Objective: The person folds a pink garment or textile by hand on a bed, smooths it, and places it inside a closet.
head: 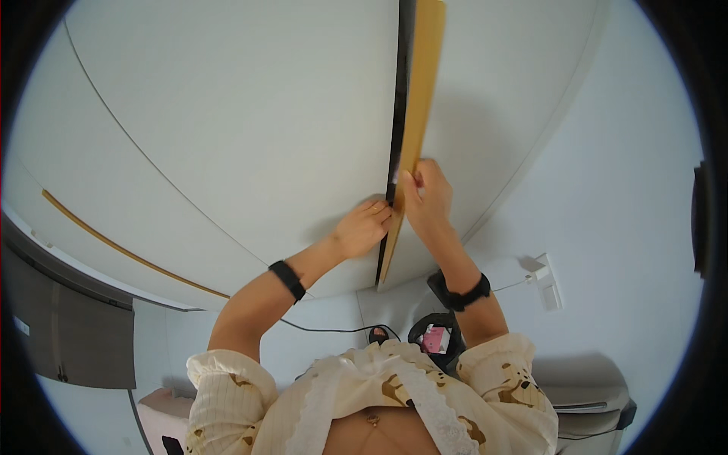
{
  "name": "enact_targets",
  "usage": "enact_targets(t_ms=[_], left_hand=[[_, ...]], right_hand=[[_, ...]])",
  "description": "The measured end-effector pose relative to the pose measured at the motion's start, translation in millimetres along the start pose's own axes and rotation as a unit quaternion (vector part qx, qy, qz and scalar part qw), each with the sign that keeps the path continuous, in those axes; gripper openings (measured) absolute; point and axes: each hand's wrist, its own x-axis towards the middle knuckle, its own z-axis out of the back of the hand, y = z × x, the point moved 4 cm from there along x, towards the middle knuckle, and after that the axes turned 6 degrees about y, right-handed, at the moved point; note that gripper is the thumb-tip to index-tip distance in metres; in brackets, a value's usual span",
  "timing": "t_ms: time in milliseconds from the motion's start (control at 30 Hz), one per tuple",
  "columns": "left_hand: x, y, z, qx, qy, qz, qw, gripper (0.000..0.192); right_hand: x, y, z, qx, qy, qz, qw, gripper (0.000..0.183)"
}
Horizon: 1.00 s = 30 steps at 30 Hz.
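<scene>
A tall white cabinet door (256, 114) fills the upper middle, with a dark gap (400, 96) along its right side. Beside the gap runs a long gold-coloured edge strip (421, 74) on the neighbouring white door panel (489, 114), which stands slightly ajar. My right hand (429, 190) grips this strip at its edge, thumb on the near side and fingers bent behind. My left hand (367, 226) is at the left door's edge by the gap, fingers curled; whether they hold anything is hidden. Black bands circle both wrists.
A second gold strip (131, 254) lies along the white front at left. Below are a black-lined bin (417, 329) holding a pink and white box (435, 339), a black cable (335, 330) and a wall socket (547, 281) with a plug. A grey appliance (591, 401) stands lower right.
</scene>
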Motion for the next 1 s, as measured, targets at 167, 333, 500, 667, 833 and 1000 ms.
enact_targets(t_ms=[167,333,500,667,833,1000], left_hand=[[20,4,-11,0.303,0.106,-0.073,0.944,0.027],[38,-1,-16,0.344,0.292,0.069,0.89,0.028],[8,-48,-3,0.358,0.324,0.029,0.875,0.029],[-52,-134,12,0.398,0.277,0.003,0.875,0.027],[-133,-195,35,0.343,0.239,-0.008,0.909,0.021],[-209,-223,46,0.369,0.243,0.011,0.897,0.014]], right_hand=[[-70,24,51,0.003,0.012,0.028,1.0,0.01],[-115,32,103,0.101,-0.057,-0.01,0.993,0.013],[-137,45,127,0.072,-0.081,-0.081,0.991,0.016],[-151,40,139,-0.005,-0.152,-0.167,0.974,0.024],[-151,37,137,0.013,-0.149,-0.125,0.981,0.024],[-152,37,132,-0.009,-0.129,-0.121,0.984,0.023]])
